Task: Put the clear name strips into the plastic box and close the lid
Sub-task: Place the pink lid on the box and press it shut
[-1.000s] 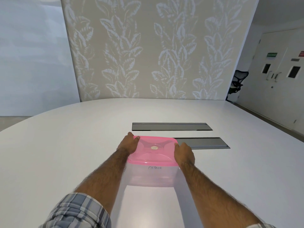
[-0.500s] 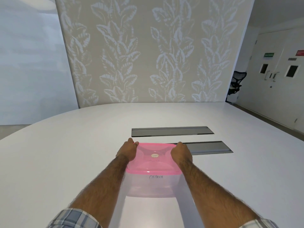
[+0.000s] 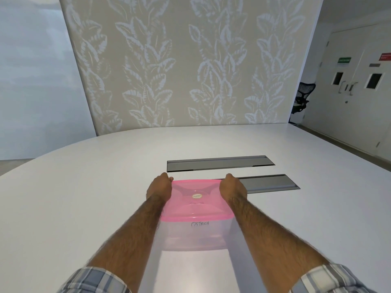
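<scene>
Both of my hands are on the far corners of the pink lid [image 3: 195,198], which sits on top of the clear plastic box [image 3: 193,236] on the white table [image 3: 84,197]. From the one head view, my left hand [image 3: 159,188] is curled over the far left corner and my right hand [image 3: 232,187] over the far right corner, fingers bent down around the rim and pressing on it; neither is pinching anything loose. The box stands just in front of me between my forearms, with a handwritten word on its near wall and a small round sticker [image 3: 197,196] in the middle of the lid. Its walls are cloudy, so I cannot tell whether the clear name strips are inside; none lie on the table that I can see. Two grey slots [image 3: 220,163] are set into the table just beyond the box, the nearer one partly behind my right hand. I judge that I am at the closing step, seating the back edge. What could go wrong: if I press only the far corners, the near edge may stay unlatched and pop up. Pressing harder on one side could skew the lid or slide the light box across the smooth top toward the slots.
</scene>
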